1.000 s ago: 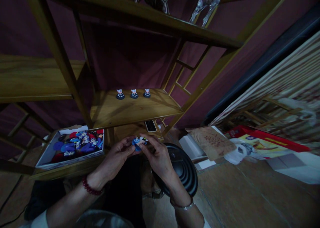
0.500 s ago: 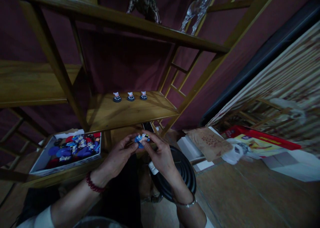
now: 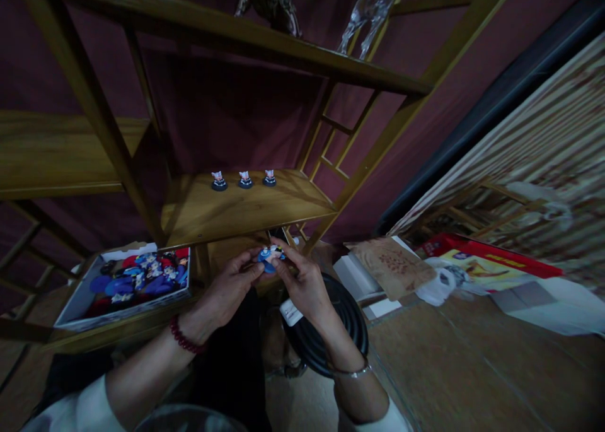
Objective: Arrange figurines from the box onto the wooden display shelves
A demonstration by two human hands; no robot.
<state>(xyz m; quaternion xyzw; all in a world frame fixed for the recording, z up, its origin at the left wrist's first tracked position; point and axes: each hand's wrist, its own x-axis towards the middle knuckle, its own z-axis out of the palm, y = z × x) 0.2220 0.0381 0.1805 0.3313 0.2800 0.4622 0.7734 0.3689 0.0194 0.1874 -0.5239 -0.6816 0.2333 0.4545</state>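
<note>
Blue and white, a small figurine (image 3: 269, 258) sits between the person's two hands, low and just left of the middle of the view; taking that figurine as the centre of the dial, the left hand (image 3: 229, 287) comes in from eight o'clock, thumb and fingertips clamped on its bluer side; the right hand (image 3: 305, 287) comes in from four o'clock, thumb and forefinger clamped on its paler side; the figurine's finer features are too small to tell. Dark red beads form a bracelet (image 3: 185, 338) on the left wrist; a silver bangle (image 3: 354, 373) rings the right.

Three cat-eared figurines (image 3: 244, 180) stand upright in a row at eleven o'clock, apart from one another on a wooden shelf (image 3: 283, 206); at nine o'clock a white open carton (image 3: 78, 306) holds a jumble of blue, red and white figurines (image 3: 152, 270). Between four and five o'clock is a black, round, ridged stool top (image 3: 352, 325), with a small white case (image 3: 290, 313) at its near-left edge, partly hidden by the right hand; around three o'clock lie a brown paper bag (image 3: 394, 267), a white plastic bag (image 3: 437, 287) and a red-and-yellow box (image 3: 491, 265); at one o'clock, higher up, stands a clear animal ornament (image 3: 368, 16).
</note>
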